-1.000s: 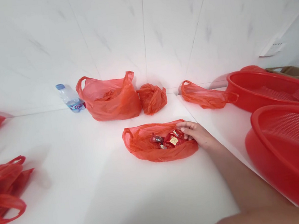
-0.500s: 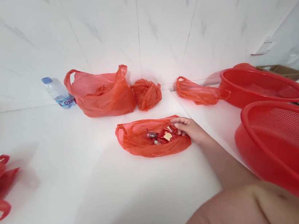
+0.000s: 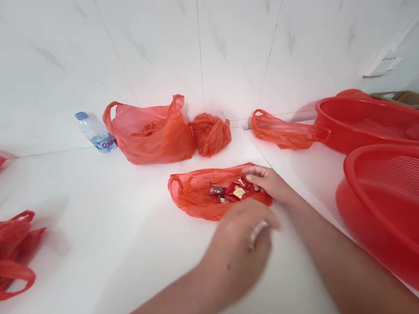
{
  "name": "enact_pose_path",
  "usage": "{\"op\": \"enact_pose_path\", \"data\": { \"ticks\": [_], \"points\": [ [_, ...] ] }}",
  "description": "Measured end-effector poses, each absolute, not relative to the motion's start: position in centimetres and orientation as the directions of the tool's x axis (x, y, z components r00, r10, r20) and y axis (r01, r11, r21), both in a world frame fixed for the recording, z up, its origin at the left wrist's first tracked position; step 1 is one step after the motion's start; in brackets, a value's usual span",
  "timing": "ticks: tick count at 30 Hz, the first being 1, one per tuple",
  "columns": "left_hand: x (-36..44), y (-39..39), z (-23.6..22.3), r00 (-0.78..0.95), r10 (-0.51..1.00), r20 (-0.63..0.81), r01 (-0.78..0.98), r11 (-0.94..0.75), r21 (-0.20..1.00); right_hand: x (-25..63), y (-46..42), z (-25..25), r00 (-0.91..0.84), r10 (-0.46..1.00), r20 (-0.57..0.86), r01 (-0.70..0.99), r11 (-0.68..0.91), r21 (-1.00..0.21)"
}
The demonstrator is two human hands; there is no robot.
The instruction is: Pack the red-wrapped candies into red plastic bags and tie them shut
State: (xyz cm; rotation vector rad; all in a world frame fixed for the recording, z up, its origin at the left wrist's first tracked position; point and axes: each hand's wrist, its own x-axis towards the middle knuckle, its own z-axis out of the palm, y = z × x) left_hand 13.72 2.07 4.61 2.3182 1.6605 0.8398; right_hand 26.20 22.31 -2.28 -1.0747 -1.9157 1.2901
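A red plastic bag (image 3: pixel 190 203) lies open on the white tabletop, with several small wrapped sweets (image 3: pixel 238 191) in red and dark wrappers inside it. My right hand (image 3: pixel 269 182) is at the bag's right end, its fingers curled over the rim beside the sweets. My left hand (image 3: pixel 241 250) is in front of the bag, nearer to me, blurred by motion. Its fingers are curled in, and a small whitish patch shows between thumb and finger; I cannot make out what it is.
A larger red bag (image 3: pixel 154 146), a bunched red bag (image 3: pixel 212 135) and a water bottle (image 3: pixel 101 138) stand along the wall. Another red bag (image 3: pixel 284 134) lies to their right. Red mesh baskets (image 3: pixel 398 214) fill the right side; more red bags (image 3: pixel 5 251) are at left.
My left arm, which crossed close to the camera at lower right, has swung in so its hand is before the bag. My right hand stays at the bag; the view has shifted slightly left.
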Motion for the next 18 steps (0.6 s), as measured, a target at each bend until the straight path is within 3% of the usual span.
{"op": "enact_pose_path", "data": {
  "ticks": [2,4,7,11,18],
  "points": [
    [11.7,3.6,3.4,0.144,0.915,0.378,0.878,-0.294,0.378,26.0,21.9,-2.1,-0.486,0.865,0.123,0.357,0.325,-0.876],
    [10.0,4.4,1.7,0.159,0.933,0.322,0.941,-0.242,0.237,25.7,21.5,-2.0,-0.476,0.858,0.193,0.4,0.407,-0.821],
    [8.8,4.2,-0.6,0.204,0.946,0.252,0.961,-0.242,0.131,25.4,20.9,-1.7,-0.493,0.83,0.261,0.401,0.483,-0.778],
    [8.9,3.4,-1.5,0.261,0.93,0.259,0.946,-0.3,0.121,25.4,20.4,-1.3,-0.57,0.754,0.327,0.431,0.613,-0.661],
    [7.8,3.8,-2.0,0.24,0.919,0.312,0.925,-0.314,0.214,25.4,20.2,-1.2,-0.699,0.682,0.215,0.471,0.666,-0.579]
  ]
}}
